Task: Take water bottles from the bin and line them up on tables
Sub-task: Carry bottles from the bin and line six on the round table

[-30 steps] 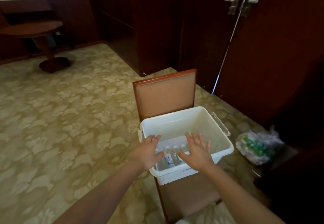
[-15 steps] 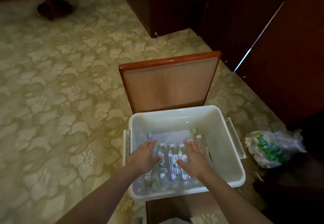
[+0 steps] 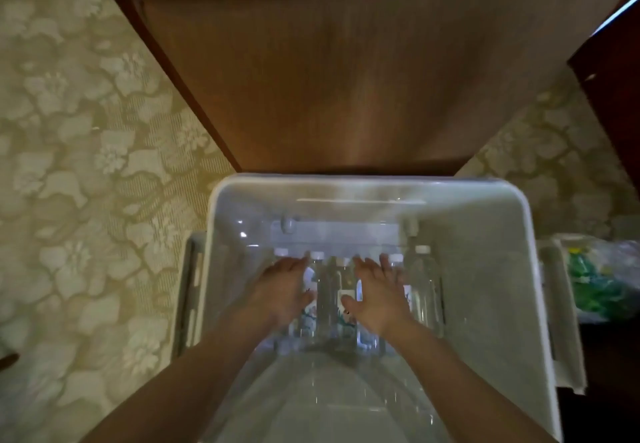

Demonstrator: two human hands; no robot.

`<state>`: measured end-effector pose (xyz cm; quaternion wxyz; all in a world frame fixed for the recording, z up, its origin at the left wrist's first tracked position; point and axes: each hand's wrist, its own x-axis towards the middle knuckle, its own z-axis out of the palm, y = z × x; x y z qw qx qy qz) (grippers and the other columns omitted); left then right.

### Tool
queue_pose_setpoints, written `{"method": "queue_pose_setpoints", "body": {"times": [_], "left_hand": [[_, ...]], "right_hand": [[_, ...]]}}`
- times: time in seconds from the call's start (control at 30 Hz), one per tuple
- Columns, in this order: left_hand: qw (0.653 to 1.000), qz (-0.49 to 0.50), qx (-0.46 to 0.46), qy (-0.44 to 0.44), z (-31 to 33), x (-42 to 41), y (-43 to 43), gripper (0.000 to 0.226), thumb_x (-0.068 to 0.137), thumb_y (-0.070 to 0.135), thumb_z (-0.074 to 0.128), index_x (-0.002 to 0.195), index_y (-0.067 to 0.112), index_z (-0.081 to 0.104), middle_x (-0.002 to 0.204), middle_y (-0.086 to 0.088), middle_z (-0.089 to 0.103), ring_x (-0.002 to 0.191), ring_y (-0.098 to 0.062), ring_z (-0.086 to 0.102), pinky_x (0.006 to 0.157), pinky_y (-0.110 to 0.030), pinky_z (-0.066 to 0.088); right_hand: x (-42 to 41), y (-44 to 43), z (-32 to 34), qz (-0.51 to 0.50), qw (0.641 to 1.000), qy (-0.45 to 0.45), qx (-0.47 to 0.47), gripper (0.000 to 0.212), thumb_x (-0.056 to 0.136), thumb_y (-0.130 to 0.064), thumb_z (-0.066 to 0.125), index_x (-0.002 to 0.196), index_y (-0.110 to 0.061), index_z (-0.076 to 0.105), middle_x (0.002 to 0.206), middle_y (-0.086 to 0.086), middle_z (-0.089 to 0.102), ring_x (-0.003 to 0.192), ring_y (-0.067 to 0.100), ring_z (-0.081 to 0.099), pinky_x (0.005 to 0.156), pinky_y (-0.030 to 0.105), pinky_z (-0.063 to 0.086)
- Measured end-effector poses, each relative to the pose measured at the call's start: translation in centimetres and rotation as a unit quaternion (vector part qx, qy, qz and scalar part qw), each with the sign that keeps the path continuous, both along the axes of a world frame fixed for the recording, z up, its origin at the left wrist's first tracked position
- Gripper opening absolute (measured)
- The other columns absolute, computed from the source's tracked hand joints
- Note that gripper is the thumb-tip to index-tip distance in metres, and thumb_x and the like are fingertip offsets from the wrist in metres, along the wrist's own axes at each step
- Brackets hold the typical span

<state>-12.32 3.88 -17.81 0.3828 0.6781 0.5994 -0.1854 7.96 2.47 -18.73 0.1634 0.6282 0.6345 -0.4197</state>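
Note:
A white plastic bin [image 3: 491,269] stands on a chair and fills the lower middle of the head view. Several clear water bottles [image 3: 424,286] with white caps lie side by side on its floor. My left hand [image 3: 282,292] is down inside the bin, fingers straight, lying over the bottles at the left of the row. My right hand [image 3: 375,295] lies flat over the bottles just right of it, fingers spread and straight. Neither hand is curled round a bottle. The bottles under my hands are partly hidden.
The chair's brown padded back [image 3: 346,71] rises right behind the bin. Patterned beige carpet [image 3: 86,165] lies to the left. A plastic bag [image 3: 595,276] with green contents sits on the floor at the right, by dark wood panelling [image 3: 616,71].
The view has tilted down and come much closer to the bin. Both hands have gone from above the rim down onto the bottles on the bin's floor.

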Motion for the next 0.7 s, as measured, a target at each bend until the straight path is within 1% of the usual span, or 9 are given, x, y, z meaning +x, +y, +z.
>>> {"method": "queue_pose_setpoints", "body": {"times": [0.07,0.17,0.23,0.3,0.4,0.5,0.57,0.6,0.7], "left_hand": [[0.999,-0.027,0.017,0.019,-2.1,0.0,0.1,0.074,0.093,0.050,0.049,0.154,0.021,0.019,0.156,-0.003,0.031,0.145,-0.024,0.025,0.118,-0.035,0.022],[0.997,-0.052,0.045,0.045,-4.4,0.4,0.5,0.073,0.095,0.051,0.046,0.155,0.021,0.016,0.159,0.000,0.022,0.151,-0.021,0.007,0.121,-0.038,0.003],[0.996,-0.061,0.039,0.050,-5.5,0.7,1.0,0.075,0.095,0.053,0.044,0.155,0.022,0.012,0.161,0.002,0.018,0.151,-0.020,-0.001,0.120,-0.039,-0.006],[0.995,-0.074,0.024,0.055,-6.3,1.0,1.3,0.075,0.096,0.054,0.041,0.155,0.021,0.009,0.162,0.002,0.016,0.151,-0.020,-0.005,0.121,-0.041,-0.011],[0.993,-0.092,0.016,0.069,-7.2,1.2,1.8,0.072,0.098,0.054,0.035,0.155,0.019,0.009,0.162,0.000,0.017,0.151,-0.021,-0.001,0.121,-0.045,-0.010],[0.994,-0.083,0.022,0.074,-7.7,1.5,1.9,0.070,0.099,0.052,0.036,0.155,0.018,0.011,0.160,-0.004,0.024,0.150,-0.020,0.011,0.121,-0.046,-0.008],[0.995,-0.070,0.029,0.068,-7.8,1.9,1.9,0.069,0.098,0.051,0.038,0.154,0.017,0.015,0.157,-0.004,0.031,0.147,-0.019,0.021,0.121,-0.046,-0.008],[0.995,-0.064,0.032,0.066,-7.7,2.1,2.0,0.069,0.098,0.051,0.039,0.153,0.016,0.016,0.157,-0.004,0.032,0.146,-0.019,0.024,0.121,-0.046,-0.008],[0.995,-0.054,0.025,0.074,-7.5,2.3,2.2,0.072,0.098,0.051,0.039,0.154,0.014,0.013,0.159,-0.005,0.027,0.148,-0.020,0.020,0.120,-0.047,-0.011]], "right_hand": [[-0.2,0.5,-2.0,0.015,1.000,-0.006,0.011,0.077,0.094,-0.049,0.052,0.157,-0.025,0.016,0.165,0.002,0.014,0.153,0.029,-0.007,0.122,0.053,-0.003],[-0.4,1.1,-4.4,0.029,0.999,-0.006,0.032,0.079,0.093,-0.052,0.052,0.157,-0.023,0.017,0.164,0.005,0.019,0.153,0.029,-0.005,0.122,0.051,-0.005],[-0.5,1.6,-5.4,0.035,0.999,-0.001,0.036,0.079,0.093,-0.051,0.052,0.157,-0.022,0.017,0.163,0.007,0.021,0.154,0.029,-0.005,0.122,0.051,-0.006],[-0.5,1.9,-5.9,0.051,0.998,-0.003,0.023,0.074,0.095,-0.052,0.048,0.157,-0.023,0.017,0.163,0.010,0.021,0.154,0.028,-0.006,0.122,0.050,-0.010],[-0.5,2.4,-6.6,0.060,0.998,-0.002,0.018,0.063,0.098,-0.050,0.043,0.154,-0.027,0.023,0.162,0.012,0.025,0.154,0.026,-0.001,0.121,0.051,-0.012],[-0.6,2.8,-7.4,0.032,0.999,0.015,0.031,0.047,0.100,-0.043,0.041,0.146,-0.034,0.038,0.148,0.010,0.045,0.152,0.024,0.015,0.120,0.051,-0.016],[-0.8,2.9,-7.9,0.024,0.999,0.010,0.037,0.042,0.099,-0.043,0.041,0.141,-0.037,0.044,0.138,0.007,0.054,0.149,0.023,0.022,0.119,0.054,-0.017],[-0.9,2.9,-8.1,0.025,0.999,0.001,0.038,0.042,0.099,-0.044,0.041,0.140,-0.037,0.045,0.137,0.006,0.055,0.148,0.023,0.022,0.119,0.055,-0.016],[-1.4,3.0,-8.2,0.017,0.999,-0.013,0.035,0.039,0.100,-0.043,0.042,0.137,-0.036,0.050,0.139,0.005,0.054,0.148,0.023,0.022,0.118,0.054,-0.018]]}}
